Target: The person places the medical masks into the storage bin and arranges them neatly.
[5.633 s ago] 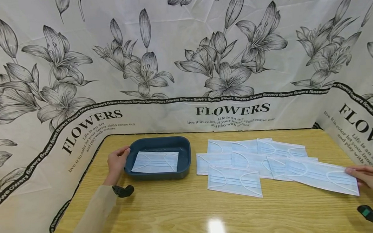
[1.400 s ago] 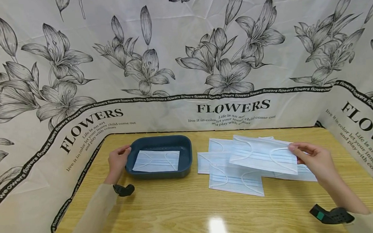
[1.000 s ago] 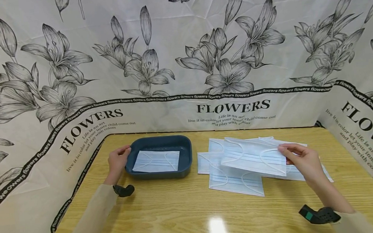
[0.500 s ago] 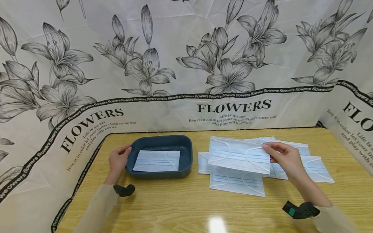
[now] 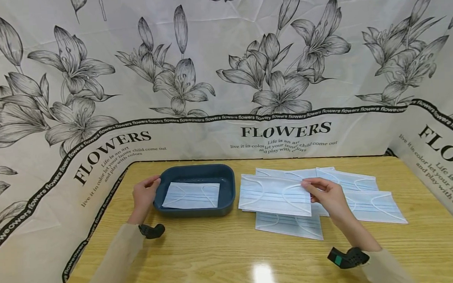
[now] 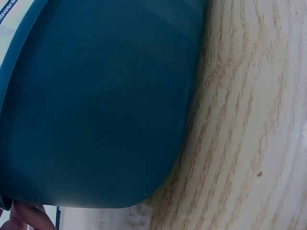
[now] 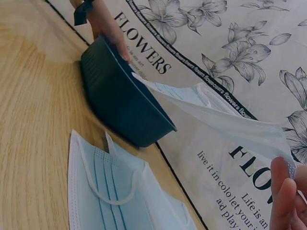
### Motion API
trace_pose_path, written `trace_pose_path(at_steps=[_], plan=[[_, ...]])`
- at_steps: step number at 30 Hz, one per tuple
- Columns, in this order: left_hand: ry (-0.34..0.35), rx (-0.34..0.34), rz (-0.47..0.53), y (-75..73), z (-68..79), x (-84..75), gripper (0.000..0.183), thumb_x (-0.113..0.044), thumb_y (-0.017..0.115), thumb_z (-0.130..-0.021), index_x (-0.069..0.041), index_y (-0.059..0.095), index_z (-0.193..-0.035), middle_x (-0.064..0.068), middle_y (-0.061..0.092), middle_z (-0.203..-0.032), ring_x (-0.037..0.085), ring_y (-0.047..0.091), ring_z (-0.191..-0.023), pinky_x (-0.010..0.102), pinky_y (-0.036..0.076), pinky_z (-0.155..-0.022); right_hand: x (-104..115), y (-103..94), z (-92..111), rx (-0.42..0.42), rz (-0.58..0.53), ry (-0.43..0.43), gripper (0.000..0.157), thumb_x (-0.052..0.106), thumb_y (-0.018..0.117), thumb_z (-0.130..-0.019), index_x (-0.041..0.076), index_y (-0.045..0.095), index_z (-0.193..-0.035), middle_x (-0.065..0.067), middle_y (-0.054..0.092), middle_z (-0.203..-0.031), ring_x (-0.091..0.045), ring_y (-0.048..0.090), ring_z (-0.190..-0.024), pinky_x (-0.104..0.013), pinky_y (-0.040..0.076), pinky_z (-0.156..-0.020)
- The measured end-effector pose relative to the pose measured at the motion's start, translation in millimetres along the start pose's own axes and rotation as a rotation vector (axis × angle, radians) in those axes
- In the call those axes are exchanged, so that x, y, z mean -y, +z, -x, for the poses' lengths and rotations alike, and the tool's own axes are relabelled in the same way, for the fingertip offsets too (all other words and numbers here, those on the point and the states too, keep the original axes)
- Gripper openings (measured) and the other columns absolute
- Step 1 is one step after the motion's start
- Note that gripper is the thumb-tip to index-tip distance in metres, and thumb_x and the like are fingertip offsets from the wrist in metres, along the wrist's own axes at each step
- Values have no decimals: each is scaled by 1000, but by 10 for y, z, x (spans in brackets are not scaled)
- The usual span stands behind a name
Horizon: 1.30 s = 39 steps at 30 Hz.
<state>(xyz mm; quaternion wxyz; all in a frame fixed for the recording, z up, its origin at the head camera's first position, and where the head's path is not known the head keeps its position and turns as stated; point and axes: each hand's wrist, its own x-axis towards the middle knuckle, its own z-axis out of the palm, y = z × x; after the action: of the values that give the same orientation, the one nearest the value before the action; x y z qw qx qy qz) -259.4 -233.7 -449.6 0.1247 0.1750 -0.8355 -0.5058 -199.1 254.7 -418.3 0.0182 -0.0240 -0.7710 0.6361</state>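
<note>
My left hand point(image 5: 144, 197) pinches the left rim of a dark blue plastic basin point(image 5: 195, 212); in the left wrist view the basin's outer wall point(image 6: 96, 105) fills much of the frame, the fingertips point(image 6: 33, 216) at its edge. Inside the basin lies a pale blue face mask point(image 5: 192, 195) with white ear loops. Between thumb and fingers, my right hand point(image 5: 329, 198) holds another face mask point(image 5: 269, 195) by its right end. That mask hangs over the pile, just right of the basin; in the right wrist view the held mask point(image 7: 216, 117) slants toward the basin point(image 7: 120, 96).
Several overlapping face masks lie right of the basin, one front mask point(image 5: 292, 228), one far right point(image 5: 381, 206) and one behind point(image 5: 351, 181). Around the wooden table point(image 5: 202, 258) hangs a white floral cloth point(image 5: 196, 143). Both wrists wear black straps.
My right hand has moved left from the table's far right, carrying a face mask across the pile to beside the basin. My left hand, the basin and the mask in it have stayed put.
</note>
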Motion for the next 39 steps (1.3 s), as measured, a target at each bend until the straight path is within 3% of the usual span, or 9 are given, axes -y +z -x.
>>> trace_pose_path(at_steps=[5,14,25,39], plan=[[15,2,4,-11,30,-10,32,-24,59,-96,-5,68,-119,19,63,-120,25,56,-100,18,41,-65,1,119,-13,25,-16,23,7,29,67,-90,27,70,-96,20,67,-80,-3,52,-61,-19,51,-61],[0,11,-4,-6,-14,28,33,-25,57,-97,-6,66,-122,18,63,-120,25,55,-103,17,40,-66,-43,293,-20,28,-109,27,6,24,68,-90,28,72,-89,18,68,-77,-2,52,-62,-16,50,-59],[6,13,3,-9,-29,39,32,-24,58,-97,-6,68,-121,18,63,-119,25,56,-102,16,40,-65,-34,520,-75,47,-179,94,3,25,68,-90,28,69,-92,15,62,-71,-3,51,-62,-18,50,-61],[7,7,7,21,-63,79,32,-25,59,-96,-7,68,-121,16,64,-121,25,56,-105,17,41,-69,26,854,-173,85,-256,74,5,23,68,-90,22,70,-95,14,65,-75,-3,51,-64,-17,49,-61]])
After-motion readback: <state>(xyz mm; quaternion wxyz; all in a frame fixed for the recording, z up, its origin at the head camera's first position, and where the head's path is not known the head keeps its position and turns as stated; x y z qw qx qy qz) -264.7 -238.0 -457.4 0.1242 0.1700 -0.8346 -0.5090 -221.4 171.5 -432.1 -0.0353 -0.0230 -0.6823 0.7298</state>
